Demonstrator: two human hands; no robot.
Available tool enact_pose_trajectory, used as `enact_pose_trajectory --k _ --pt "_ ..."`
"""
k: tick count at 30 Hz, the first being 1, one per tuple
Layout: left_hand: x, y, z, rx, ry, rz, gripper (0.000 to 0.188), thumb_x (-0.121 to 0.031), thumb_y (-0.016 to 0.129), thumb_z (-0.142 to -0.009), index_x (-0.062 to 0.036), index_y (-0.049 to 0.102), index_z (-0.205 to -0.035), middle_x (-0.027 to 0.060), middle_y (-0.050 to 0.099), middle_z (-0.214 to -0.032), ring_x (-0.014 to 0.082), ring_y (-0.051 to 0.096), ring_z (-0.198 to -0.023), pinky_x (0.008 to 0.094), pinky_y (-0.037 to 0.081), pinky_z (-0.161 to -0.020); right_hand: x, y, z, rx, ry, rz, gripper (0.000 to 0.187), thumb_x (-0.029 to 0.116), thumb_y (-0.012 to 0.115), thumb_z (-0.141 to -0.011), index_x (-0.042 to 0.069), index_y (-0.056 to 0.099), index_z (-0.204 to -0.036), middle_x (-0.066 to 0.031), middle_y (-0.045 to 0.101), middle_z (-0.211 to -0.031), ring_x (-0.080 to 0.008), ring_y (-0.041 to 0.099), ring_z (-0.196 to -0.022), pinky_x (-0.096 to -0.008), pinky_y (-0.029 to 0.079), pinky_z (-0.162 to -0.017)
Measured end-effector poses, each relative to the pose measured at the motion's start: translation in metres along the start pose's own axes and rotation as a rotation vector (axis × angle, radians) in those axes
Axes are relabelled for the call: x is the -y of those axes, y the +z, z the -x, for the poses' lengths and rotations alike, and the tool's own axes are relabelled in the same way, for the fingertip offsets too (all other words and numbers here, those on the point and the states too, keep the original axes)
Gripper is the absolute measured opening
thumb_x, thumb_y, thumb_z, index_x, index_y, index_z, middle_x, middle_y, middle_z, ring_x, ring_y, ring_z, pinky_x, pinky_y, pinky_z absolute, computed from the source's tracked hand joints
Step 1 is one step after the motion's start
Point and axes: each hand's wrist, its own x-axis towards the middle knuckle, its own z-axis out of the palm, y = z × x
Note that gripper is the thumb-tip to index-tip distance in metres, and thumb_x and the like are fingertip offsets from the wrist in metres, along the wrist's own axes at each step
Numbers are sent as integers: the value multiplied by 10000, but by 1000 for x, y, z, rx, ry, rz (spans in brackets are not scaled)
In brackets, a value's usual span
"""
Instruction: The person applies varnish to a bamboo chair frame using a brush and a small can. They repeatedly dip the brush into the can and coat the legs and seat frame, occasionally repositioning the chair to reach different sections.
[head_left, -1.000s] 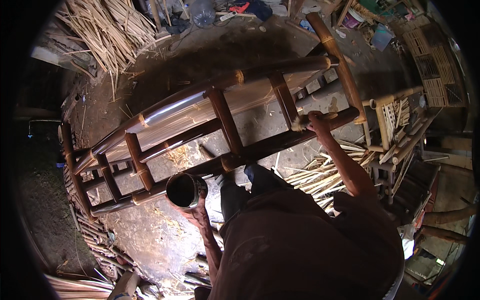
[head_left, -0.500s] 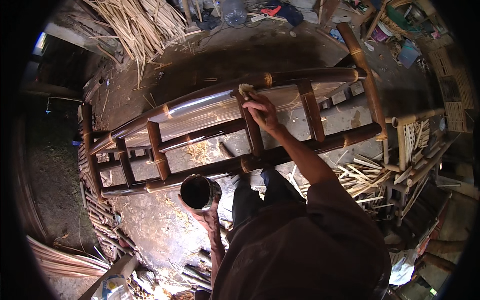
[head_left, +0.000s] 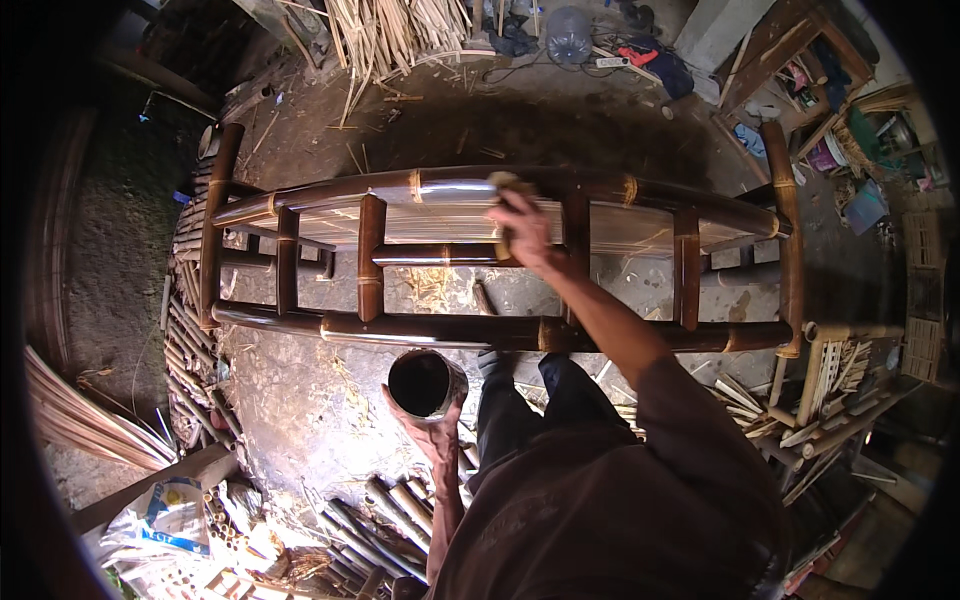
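Note:
A long bench-like frame of dark, glossy bamboo (head_left: 430, 330) stretches across the middle, with pale bands at its joints and thin slats between its rails. My right hand (head_left: 527, 228), smeared by motion, is closed round a brush (head_left: 508, 183) with a pale head. The brush head is at the upper rail, left of a short upright post. Below the lower rail, my left hand (head_left: 430, 430) grips a can (head_left: 459, 385) from underneath and at its sides. Its mouth faces up, and the inside looks dark; the fingers behind the can are partly hidden.
Split bamboo strips (head_left: 390, 35) are heaped at the back. Bamboo poles (head_left: 195, 345) line the left side, and more lie near my left forearm. A large clear bottle (head_left: 569, 35) stands at the far side. Another bamboo frame (head_left: 815, 390) stands at the right.
My view has turned, so the frame appears more level. The brush has gone from the top of an upright post to the upper rail left of it. My left hand still grips the can.

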Motion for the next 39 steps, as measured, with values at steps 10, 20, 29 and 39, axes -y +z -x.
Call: enact_pose_trajectory --k 10,20,29,39 --pt "53 -24 -18 -86 -81 61 1212 -207 891 -534 -20 167 -1488 263 351 -1432 369 423 -1297 420 338 -1112 3 -80 -35 -3 62 199 165 171 601 -902 62 710 -960 -133 630 -1161 -265 606 -1033 -370 451 -921" --pt "94 -64 -69 -95 -60 -44 1195 -296 908 -582 54 166 -1450 237 397 -1377 317 425 -1288 408 321 -1109 94 189 -55 347 -96 0 85 166 639 -881 180 709 -927 -82 647 -959 -270 627 -936 -389 498 -761" --pt "116 -82 -95 -116 -104 23 1171 -244 891 -574 56 172 -1448 219 406 -1375 307 430 -1284 389 316 -1115 100 203 -66 20 -57 -20 57 207 654 -854 204 706 -875 -123 668 -971 -317 642 -887 -423 518 -781" --pt "117 -95 -101 -93 -188 47 1201 -187 886 -558 48 142 -1471 242 342 -1430 326 386 -1319 389 271 -1143 22 57 -36 181 81 199 106 128 593 -901 72 672 -944 -68 652 -934 -172 640 -887 -285 503 -767"
